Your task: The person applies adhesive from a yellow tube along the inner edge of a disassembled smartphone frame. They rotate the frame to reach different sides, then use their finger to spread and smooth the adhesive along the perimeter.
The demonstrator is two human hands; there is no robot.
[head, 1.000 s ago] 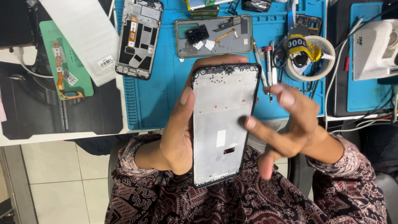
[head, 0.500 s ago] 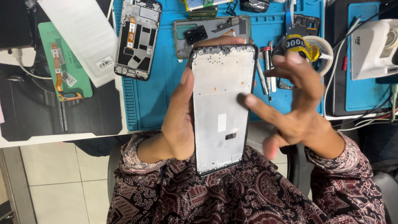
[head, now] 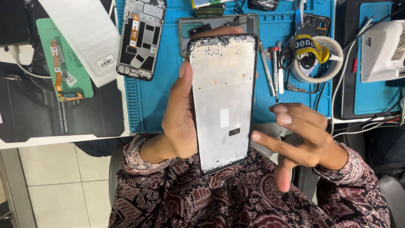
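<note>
My left hand grips a phone screen frame upright, its pale metal back side facing me, with a black rim and a small dark slot low down. My thumb lies along its left edge and my fingertips show over its top. My right hand hovers just right of the frame with fingers spread, the index fingertip close to the frame's lower right edge; it holds nothing.
On the blue work mat lie an opened phone chassis, another phone body behind the frame, screwdrivers and a tape roll. A green board with orange flex cable and a white device sit at the sides.
The frame has risen and come closer to the camera in my left hand. My right hand dropped lower and drew slightly away from the frame's right edge.
</note>
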